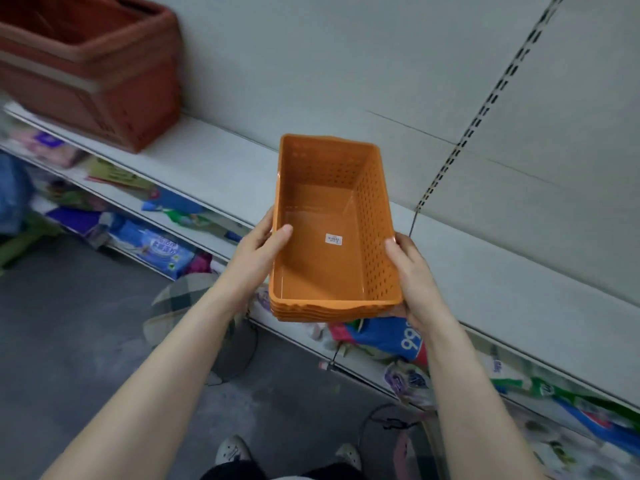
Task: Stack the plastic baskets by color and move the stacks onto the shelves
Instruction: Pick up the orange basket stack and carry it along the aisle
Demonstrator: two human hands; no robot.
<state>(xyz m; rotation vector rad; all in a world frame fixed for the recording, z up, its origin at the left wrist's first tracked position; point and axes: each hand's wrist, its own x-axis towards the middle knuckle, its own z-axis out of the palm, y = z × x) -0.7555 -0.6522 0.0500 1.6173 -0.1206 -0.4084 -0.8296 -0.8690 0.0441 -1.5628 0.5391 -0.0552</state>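
A stack of several nested orange plastic baskets (322, 258) hangs in mid-air in front of the white shelf (214, 157), its far end over the shelf's front edge. Its walls are perforated and a small white label sticks to the floor of the top basket. My left hand (258, 251) grips the left long wall, thumb inside the rim. My right hand (412, 271) clasps the right wall near the close corner, fingers under the stack.
A large red-brown crate (93, 71) stands on the shelf at the far left. The lower shelf (304, 341) holds colourful packaged goods. Grey floor lies below, with my shoes (232, 452) and a wire basket near my feet.
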